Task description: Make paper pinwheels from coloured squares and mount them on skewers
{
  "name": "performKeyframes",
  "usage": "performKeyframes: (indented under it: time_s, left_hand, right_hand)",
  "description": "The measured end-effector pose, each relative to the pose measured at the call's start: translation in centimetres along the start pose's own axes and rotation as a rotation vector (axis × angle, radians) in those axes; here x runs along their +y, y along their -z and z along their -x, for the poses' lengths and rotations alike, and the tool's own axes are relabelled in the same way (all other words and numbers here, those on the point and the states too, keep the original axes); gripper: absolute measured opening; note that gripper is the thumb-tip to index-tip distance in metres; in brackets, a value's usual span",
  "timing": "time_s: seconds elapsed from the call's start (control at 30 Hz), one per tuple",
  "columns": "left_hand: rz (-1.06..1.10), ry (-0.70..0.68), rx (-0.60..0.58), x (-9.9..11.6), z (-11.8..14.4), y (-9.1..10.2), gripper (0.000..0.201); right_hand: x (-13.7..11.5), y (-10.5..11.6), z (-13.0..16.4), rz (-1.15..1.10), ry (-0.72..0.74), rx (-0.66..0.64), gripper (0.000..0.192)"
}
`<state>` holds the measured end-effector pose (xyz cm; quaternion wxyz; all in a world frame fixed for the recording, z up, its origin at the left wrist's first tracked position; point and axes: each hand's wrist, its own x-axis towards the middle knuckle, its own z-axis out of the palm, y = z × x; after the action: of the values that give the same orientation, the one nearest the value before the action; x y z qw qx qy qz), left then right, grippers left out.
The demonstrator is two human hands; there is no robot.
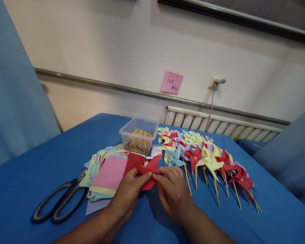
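Between both hands is a red paper pinwheel [152, 165], its blades partly folded toward the middle. My left hand [129, 189] pinches it from the left, thumb near the centre. My right hand [175, 193] grips the right side with thumb and fingertips close to the left thumb. Whether a pin is at the centre is hidden by the fingers. Just left of the hands lies a pile of coloured paper squares [109, 173], pink on top, with a red sheet [133, 161] beside it. Finished pinwheels on sticks [210, 161] lie in a heap to the right.
Black-handled scissors [58, 201] lie left, their blades under the paper pile. A clear plastic box [139, 134] of thin wooden sticks [139, 137] stands behind the pile. The blue-covered table [20, 189] backs onto a wall with a radiator [188, 122] and a pink note [172, 83].
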<state>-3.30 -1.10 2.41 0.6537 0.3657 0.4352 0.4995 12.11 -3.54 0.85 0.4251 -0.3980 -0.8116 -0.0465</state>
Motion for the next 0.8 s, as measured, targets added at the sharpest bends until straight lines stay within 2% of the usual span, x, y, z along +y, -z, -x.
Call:
performKeyframes:
  time_s: [0.07, 0.2, 0.3, 0.37, 0.43, 0.47, 0.53, 0.57, 0.67, 0.73, 0.8]
  left_hand:
    - [-0.036, 0.014, -0.001, -0.1, 0.0, 0.0, 0.017]
    - [-0.096, 0.043, -0.027, -0.5, -0.1, -0.2, 0.018]
    - [-0.133, 0.037, -0.052, -1.1, -0.4, -0.3, 0.019]
    - [-0.161, 0.034, -0.098, -1.6, -0.6, -0.3, 0.018]
    - [-0.203, 0.035, -0.134, -2.0, -0.6, -0.4, 0.017]
    - [-0.225, 0.039, -0.152, -2.2, -0.6, -0.4, 0.015]
    - [-0.258, 0.052, -0.189, -2.6, -0.6, -0.3, 0.012]
    - [-0.268, 0.06, -0.205, -2.8, -0.6, -0.3, 0.012]
    - [-0.291, 0.075, -0.226, -3.1, -0.4, -0.1, 0.012]
    - [-0.297, 0.084, -0.233, -3.1, -0.3, 0.0, 0.01]
    - [-0.305, 0.093, -0.238, -3.1, -0.2, 0.0, 0.008]
  right_hand:
    - [0.1, -0.1, 0.3, -0.03, -0.022, 0.045, 0.038]
    - [-0.4, 0.3, 0.1, -0.126, -0.112, 0.252, 0.039]
    - [-0.6, 0.9, -2.3, -0.202, -0.148, 0.318, 0.031]
    - [-0.1, 1.1, -5.6, -0.204, -0.143, 0.331, 0.023]
    - [1.0, 0.8, -9.7, -0.133, -0.203, 0.188, 0.018]
    - [1.8, 0.4, -12.0, -0.067, -0.262, 0.072, 0.018]
    - [3.4, -1.1, -16.3, 0.092, -0.406, -0.265, 0.021]
    - [4.1, -2.1, -18.2, 0.11, -0.442, -0.351, 0.018]
    - [5.8, -5.9, -22.1, 0.115, -0.526, -0.519, 0.013]
    - [6.5, -8.2, -23.2, 0.113, -0.594, -0.594, 0.026]
    - [7.1, -10.0, -23.5, 0.104, -0.653, -0.644, 0.031]
